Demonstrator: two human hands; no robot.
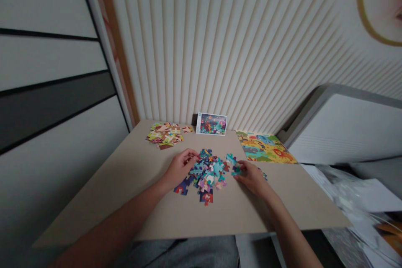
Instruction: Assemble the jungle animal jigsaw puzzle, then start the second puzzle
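Observation:
A loose pile of blue, teal and purple puzzle pieces (209, 173) lies at the middle of the beige table (125, 201). At the pile's upper left edge is my left hand (185, 161), its fingers bent together at a piece; what they pinch is too small to make out. My right hand (248, 174) is to the right of the pile, thumb and fingers closed on a teal puzzle piece (236, 171). Another teal piece (230, 159) lies just above it, and part of a further piece (264, 174) shows beyond the hand.
A picture card (211, 124) leans against the pleated wall. Yellow and brown puzzle pieces (165, 135) are heaped at the back left. An animal puzzle (266, 147) lies flat at the back right. Clear plastic and papers (358, 192) are beyond the right edge.

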